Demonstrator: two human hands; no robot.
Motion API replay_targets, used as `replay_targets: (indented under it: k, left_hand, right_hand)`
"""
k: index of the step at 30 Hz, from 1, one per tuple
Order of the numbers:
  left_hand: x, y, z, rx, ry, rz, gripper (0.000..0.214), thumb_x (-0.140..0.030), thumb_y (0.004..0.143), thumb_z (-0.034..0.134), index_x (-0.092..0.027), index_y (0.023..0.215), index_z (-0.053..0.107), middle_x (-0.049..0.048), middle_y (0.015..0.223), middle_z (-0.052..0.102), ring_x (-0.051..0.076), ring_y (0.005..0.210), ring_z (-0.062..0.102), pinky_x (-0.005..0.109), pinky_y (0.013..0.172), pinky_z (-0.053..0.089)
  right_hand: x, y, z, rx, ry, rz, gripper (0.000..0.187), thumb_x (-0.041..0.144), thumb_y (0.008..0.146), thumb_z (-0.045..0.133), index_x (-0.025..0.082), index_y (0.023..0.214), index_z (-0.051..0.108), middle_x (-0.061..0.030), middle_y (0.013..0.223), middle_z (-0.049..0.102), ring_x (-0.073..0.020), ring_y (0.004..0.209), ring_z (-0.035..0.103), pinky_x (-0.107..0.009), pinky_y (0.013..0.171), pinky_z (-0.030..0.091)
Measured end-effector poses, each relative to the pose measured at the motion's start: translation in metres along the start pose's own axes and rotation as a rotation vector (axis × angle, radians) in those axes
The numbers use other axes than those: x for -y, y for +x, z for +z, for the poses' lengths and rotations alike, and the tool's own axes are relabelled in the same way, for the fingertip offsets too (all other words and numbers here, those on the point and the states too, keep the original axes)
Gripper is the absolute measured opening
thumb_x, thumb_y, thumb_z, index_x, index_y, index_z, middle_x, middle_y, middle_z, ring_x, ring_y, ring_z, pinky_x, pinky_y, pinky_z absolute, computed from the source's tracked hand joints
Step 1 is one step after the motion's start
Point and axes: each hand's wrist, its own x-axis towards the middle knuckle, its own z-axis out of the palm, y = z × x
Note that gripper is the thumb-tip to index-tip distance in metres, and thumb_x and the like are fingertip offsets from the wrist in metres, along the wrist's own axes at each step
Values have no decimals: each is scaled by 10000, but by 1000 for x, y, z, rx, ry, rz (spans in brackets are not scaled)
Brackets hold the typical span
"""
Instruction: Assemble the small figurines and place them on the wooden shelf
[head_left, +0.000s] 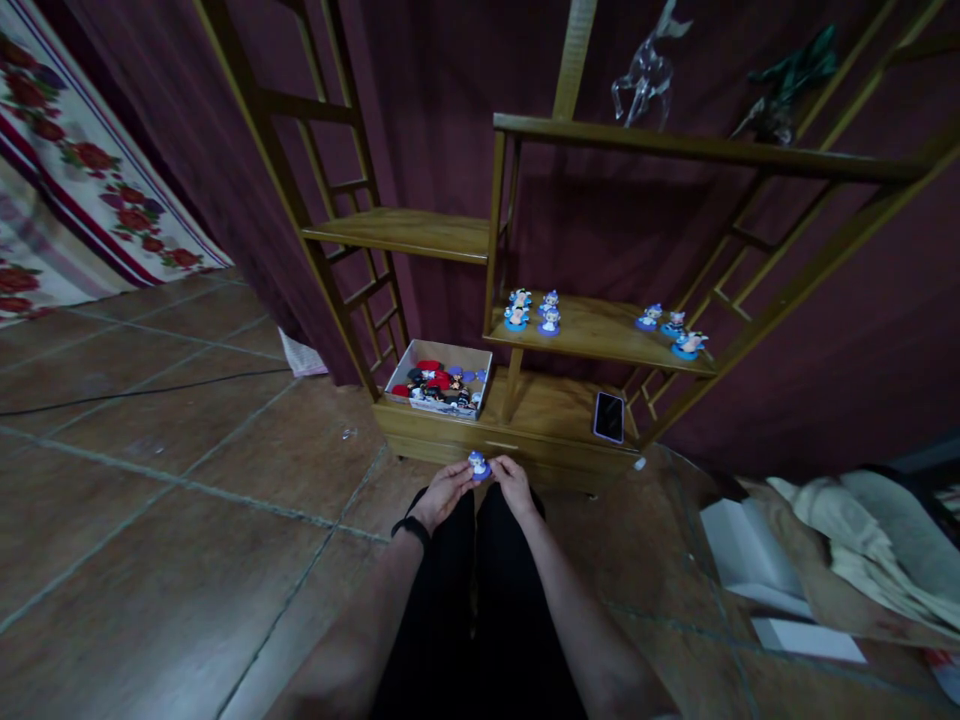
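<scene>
A small purple-and-white figurine (478, 465) is held upright above my knees, between both hands. My left hand (448, 490) grips its left side, with a dark band around the wrist. From the right, the fingertips of my right hand (511, 484) pinch the edge of its purple base. Just ahead, an open cardboard box (486, 398) holds a jumble of red, black and purple figurines (442, 380). On the middle shelf (592, 335) stand two groups of similar figurines: several at the left end (549, 320) and three at the right end (651, 317).
A phone (609, 416) lies on the cabinet's lower board. The upper shelf (712, 145) carries a clear glass horse (646, 80) and a dark green ornament (795, 80). A smaller shelf (405, 232) is at left. White box pieces (750, 550) and cloth (862, 540) lie at right; a cable (150, 390) crosses the floor.
</scene>
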Motion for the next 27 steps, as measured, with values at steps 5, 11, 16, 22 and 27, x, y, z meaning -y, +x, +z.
replay_targets:
  k: [5,11,16,22,27]
  left_hand:
    - [2,2,2,-6,-16,-4,218,-90,655,692,-105,873,677,96,908,679,150,817,622,256,784,471]
    - [5,6,5,-45,-65,70,253,-101,647,700,-111,897,663,83,882,682,147,810,627,272,812,466]
    - [7,8,5,-52,-71,88,265,-111,645,704,-111,907,663,78,860,684,138,812,623,275,842,450]
    - [4,5,3,-32,-92,45,252,-106,667,684,-110,919,670,95,913,683,160,869,619,295,877,443]
    - [3,3,2,5,-83,53,303,-104,657,692,-114,958,662,106,966,674,175,911,614,312,881,448]
  right_hand:
    - [-3,0,4,-27,-17,7,343,467,806,401,215,831,633,14,749,646,-138,705,586,-241,708,463]
    - [-4,-3,7,-32,76,41,368,471,781,461,256,1044,603,-1,946,666,-162,794,618,-287,761,481]
    - [3,-8,4,43,-30,16,426,448,695,604,308,1096,575,23,971,668,-177,877,614,-310,825,464]
    - [9,-11,2,64,-118,12,384,450,724,578,317,1084,576,28,960,670,-167,872,616,-304,825,457]
    - [11,-12,3,51,-161,25,344,465,740,558,316,1048,589,32,925,674,-159,841,617,-296,808,462]
